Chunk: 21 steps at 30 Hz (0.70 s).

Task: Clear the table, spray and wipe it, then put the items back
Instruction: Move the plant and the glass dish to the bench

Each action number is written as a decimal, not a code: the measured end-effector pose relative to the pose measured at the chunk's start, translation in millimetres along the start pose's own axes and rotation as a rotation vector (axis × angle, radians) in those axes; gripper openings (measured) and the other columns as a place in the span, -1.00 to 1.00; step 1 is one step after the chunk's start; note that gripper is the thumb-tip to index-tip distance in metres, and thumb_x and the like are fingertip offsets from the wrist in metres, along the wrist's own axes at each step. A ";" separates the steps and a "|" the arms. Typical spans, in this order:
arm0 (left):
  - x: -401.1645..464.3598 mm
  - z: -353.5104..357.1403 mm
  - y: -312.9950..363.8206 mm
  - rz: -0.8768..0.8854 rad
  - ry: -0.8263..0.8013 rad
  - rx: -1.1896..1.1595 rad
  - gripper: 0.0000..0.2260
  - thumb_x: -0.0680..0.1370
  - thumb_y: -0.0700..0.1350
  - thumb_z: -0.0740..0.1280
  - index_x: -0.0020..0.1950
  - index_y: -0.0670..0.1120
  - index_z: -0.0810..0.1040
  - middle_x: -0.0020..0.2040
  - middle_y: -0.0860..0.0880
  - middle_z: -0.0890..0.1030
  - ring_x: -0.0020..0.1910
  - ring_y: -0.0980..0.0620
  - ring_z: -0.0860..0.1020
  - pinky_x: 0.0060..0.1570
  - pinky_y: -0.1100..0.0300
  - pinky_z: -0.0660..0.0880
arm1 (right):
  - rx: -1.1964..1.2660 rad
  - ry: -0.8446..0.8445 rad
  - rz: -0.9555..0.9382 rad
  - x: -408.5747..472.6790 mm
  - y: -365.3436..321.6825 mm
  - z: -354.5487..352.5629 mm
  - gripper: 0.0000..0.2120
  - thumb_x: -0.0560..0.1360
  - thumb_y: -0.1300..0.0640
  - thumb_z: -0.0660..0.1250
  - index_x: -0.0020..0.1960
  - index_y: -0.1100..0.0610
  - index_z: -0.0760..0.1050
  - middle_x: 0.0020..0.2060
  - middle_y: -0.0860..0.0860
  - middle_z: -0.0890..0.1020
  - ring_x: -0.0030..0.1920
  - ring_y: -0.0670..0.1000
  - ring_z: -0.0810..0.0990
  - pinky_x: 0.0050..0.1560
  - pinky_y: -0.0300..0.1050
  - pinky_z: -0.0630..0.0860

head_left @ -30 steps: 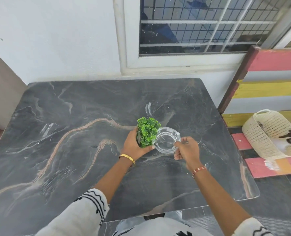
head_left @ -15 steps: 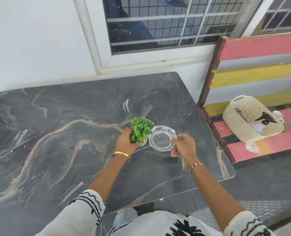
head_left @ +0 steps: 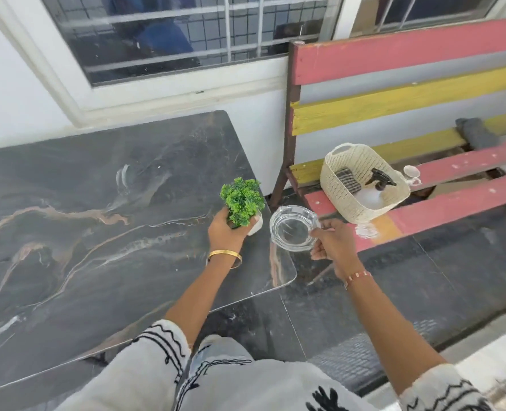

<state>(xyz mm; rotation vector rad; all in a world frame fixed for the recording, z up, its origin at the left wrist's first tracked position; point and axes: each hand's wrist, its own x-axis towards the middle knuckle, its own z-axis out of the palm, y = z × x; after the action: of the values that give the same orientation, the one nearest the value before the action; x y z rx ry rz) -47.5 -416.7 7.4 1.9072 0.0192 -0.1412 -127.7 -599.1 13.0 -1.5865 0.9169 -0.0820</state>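
Over the right end of the dark marble tabletop (head_left: 97, 232), left hand (head_left: 226, 232) wrapped around small green plant (head_left: 242, 200) in white pot (head_left: 256, 225), fingers curled round pot base, pot tilted a bit and near tabletop's right edge; whether lifted or touching the surface, cannot tell. Gold bangle (head_left: 224, 256) on left wrist. Just right of plant, right hand (head_left: 333, 241) pinching rim of clear glass ashtray (head_left: 294, 227), thumb on top edge, other fingers curled below; ashtray held in the air past the tabletop's right edge, over the dark floor (head_left: 423, 277), mouth up. Red-and-white thread band (head_left: 358, 276) on right wrist. Plant and ashtray close together, not clearly touching. Further right, painted slat bench (head_left: 423, 48) in red, yellow and grey, with cream woven basket (head_left: 339, 188) on its seat slats. Inside basket: spray bottle (head_left: 376, 188) with black trigger head lying down, plus dark striped cloth (head_left: 346, 180) against left wall. Small clear round item (head_left: 411, 173) just beside basket's right side, kind unclear. Grey folded cloth (head_left: 477, 132) on bench far right. Barred window (head_left: 186, 34) above white wall behind tabletop. Pale sleeves with black wavy print at bottom of view.
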 end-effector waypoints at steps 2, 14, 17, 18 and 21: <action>-3.6 28.5 13.9 0.014 -0.019 -0.018 -0.67 0.35 -0.12 0.50 0.07 -0.16 0.58 -0.01 -0.14 0.64 -0.11 0.00 0.54 -0.08 0.21 0.42 | 0.033 0.031 0.021 7.9 3.9 -27.7 -0.77 0.43 0.33 0.35 0.07 0.24 0.43 -0.62 0.07 0.50 -0.68 -0.06 0.45 -0.60 -0.22 0.49; 14.3 213.0 45.6 -0.014 -0.178 0.019 -0.66 0.36 -0.09 0.50 0.09 -0.12 0.58 0.02 -0.12 0.65 -0.04 0.01 0.58 -0.06 0.29 0.39 | 0.133 0.197 0.110 113.6 18.1 -159.0 -0.88 0.41 0.36 0.34 -0.08 0.24 0.47 -0.66 0.05 0.49 -0.67 -0.03 0.43 -0.48 -0.15 0.50; 29.6 262.5 57.7 0.005 -0.215 0.063 -0.66 0.35 -0.09 0.50 0.09 -0.14 0.58 0.01 -0.14 0.65 -0.07 0.04 0.56 -0.13 0.41 0.35 | 0.110 0.200 0.115 153.1 15.9 -193.2 -0.86 0.41 0.35 0.34 -0.03 0.26 0.48 -0.66 0.04 0.51 -0.67 -0.03 0.45 -0.54 -0.18 0.53; 34.9 278.3 62.6 0.003 -0.211 0.061 -0.65 0.35 -0.10 0.50 0.09 -0.16 0.58 0.01 -0.15 0.65 -0.09 0.04 0.55 -0.17 0.46 0.34 | 0.097 0.197 0.119 166.6 13.3 -205.3 -0.85 0.42 0.35 0.34 -0.02 0.26 0.48 -0.66 0.05 0.51 -0.67 -0.04 0.45 -0.55 -0.19 0.52; 47.6 320.5 79.4 -0.037 -0.197 0.040 -0.63 0.36 -0.13 0.49 0.12 -0.20 0.56 -0.01 -0.10 0.65 -0.13 0.08 0.53 -0.29 0.64 0.32 | 0.064 0.193 0.148 203.8 3.5 -238.6 -0.86 0.43 0.35 0.34 -0.02 0.26 0.47 -0.68 0.04 0.50 -0.68 -0.03 0.46 -0.57 -0.19 0.52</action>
<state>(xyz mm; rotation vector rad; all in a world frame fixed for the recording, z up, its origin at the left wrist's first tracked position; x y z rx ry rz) -22.2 -747.5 -28.2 1.9257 -0.0816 -0.3558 -117.2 -911.3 -17.0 -1.4647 1.1684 -0.1601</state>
